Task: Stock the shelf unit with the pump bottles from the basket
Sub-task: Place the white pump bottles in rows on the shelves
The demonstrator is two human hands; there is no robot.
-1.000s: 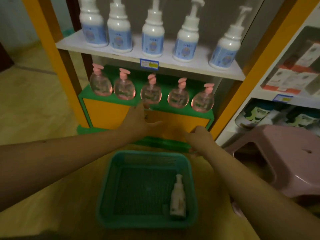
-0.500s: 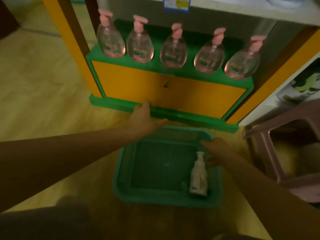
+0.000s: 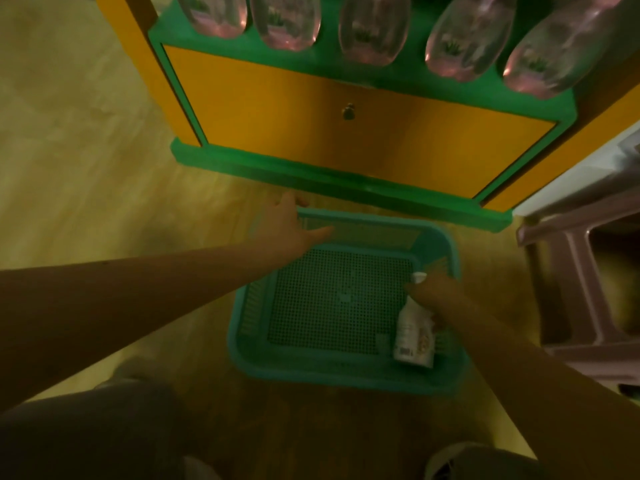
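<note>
In the basket (image 3: 343, 377), the right hand (image 3: 437, 295) grips a white pump bottle (image 3: 414, 336).

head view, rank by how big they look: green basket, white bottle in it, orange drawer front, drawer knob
1. orange drawer front
2. green basket, though it lies nearer the camera
3. white bottle
4. drawer knob

Left hand (image 3: 287, 226) and right hand (image 3: 436, 289) both bare, no rings, gloves or watch visible; forearms behind each hand bare, no sleeve in view; dark trouser leg (image 3: 79, 434) below left forearm; fingernail detail too blurred to tell.
</note>
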